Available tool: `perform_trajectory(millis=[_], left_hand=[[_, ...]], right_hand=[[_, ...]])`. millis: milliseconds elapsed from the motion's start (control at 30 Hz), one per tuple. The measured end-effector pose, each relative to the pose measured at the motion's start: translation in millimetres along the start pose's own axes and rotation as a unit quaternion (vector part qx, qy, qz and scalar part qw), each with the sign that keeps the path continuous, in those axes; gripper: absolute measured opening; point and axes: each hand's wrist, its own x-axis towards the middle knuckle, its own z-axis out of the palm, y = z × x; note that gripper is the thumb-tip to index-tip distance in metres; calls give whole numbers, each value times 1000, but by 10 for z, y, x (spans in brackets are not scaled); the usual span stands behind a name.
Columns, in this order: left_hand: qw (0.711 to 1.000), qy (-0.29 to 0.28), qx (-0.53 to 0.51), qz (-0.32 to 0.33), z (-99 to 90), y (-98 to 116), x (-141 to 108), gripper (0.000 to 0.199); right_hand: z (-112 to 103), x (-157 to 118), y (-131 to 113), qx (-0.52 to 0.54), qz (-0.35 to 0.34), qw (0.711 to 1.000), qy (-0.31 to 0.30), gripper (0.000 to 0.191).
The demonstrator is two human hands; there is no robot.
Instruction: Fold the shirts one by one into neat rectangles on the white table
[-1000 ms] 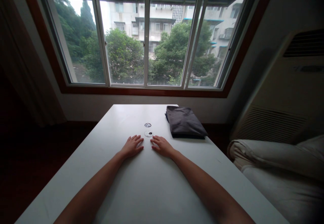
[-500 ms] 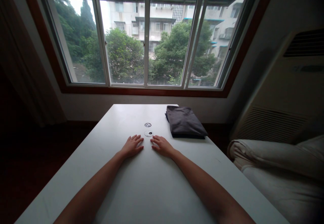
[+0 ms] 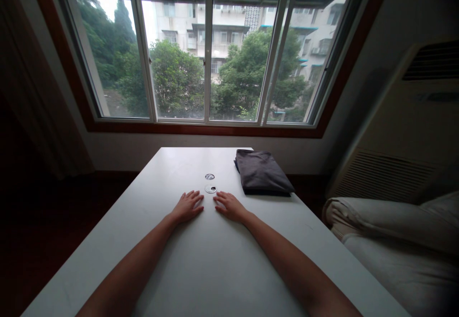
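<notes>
Both hands lie flat on the white table (image 3: 211, 259), palms down and apart from each other. My left hand (image 3: 187, 207) has its fingers spread and holds nothing. My right hand (image 3: 229, 206) is likewise spread, with its fingertips close to a round cable-hole cover (image 3: 208, 190) set in the tabletop. Beyond that cover is a second round hole (image 3: 210, 177). To the right of my right hand, a dark grey folded cloth (image 3: 265, 171), perhaps clothing, rests near the table's right edge with another dark layer under it. Neither hand touches the cloth.
A pale covered sofa (image 3: 387, 221) stands right of the table. Behind it is a tall floor-standing air conditioner (image 3: 394, 130). A wide window with a brown wooden frame (image 3: 201, 129) spans the wall past the table's far edge. A curtain (image 3: 46, 92) hangs at the left.
</notes>
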Motion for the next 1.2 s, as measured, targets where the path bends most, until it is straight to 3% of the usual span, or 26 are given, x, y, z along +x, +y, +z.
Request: perform_trajectory(millis=[1200], left_hand=[[1000,6,5,6,35,-40,14,63]], right_hand=[[15,-4,10,4,-6,1000,7,48]])
